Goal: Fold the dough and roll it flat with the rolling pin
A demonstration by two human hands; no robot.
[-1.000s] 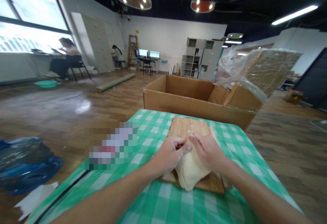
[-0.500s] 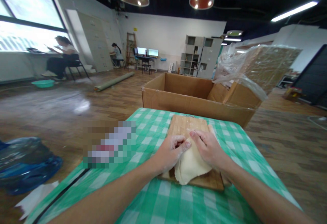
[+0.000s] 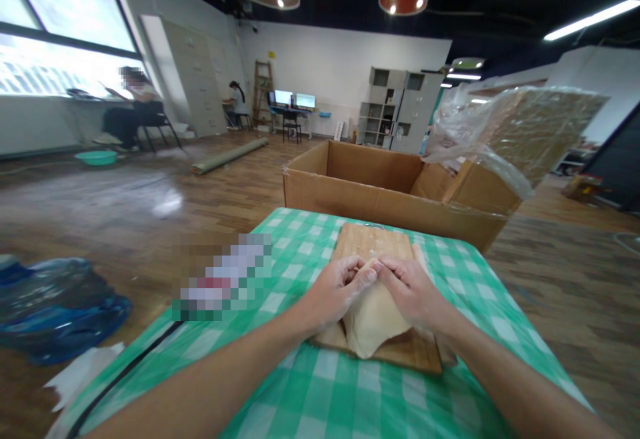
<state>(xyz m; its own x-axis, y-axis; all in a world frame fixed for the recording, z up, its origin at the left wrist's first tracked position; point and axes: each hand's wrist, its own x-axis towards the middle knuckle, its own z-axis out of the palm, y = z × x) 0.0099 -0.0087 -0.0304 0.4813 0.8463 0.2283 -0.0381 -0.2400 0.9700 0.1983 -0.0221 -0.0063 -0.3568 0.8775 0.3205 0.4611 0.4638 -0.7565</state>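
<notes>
A pale lump of dough (image 3: pixel 371 322) lies on a wooden cutting board (image 3: pixel 373 242) on the green checked tablecloth (image 3: pixel 320 392). My left hand (image 3: pixel 335 292) presses on the dough's left side with its fingers curled over the far edge. My right hand (image 3: pixel 410 289) lies on the right side, fingers curled down onto the same far edge. The fingertips of both hands meet at the top of the dough. Flour dusts my left hand and the board.
An open cardboard box (image 3: pixel 390 192) stands just beyond the table's far edge, with a plastic-wrapped bundle (image 3: pixel 515 132) at its right. A blue plastic bag (image 3: pixel 55 305) lies on the wooden floor at left. Two people sit at desks far off at left.
My hands have drawn closer together over the dough's far edge, and the dough has bunched up higher between them. The view has shifted slightly.
</notes>
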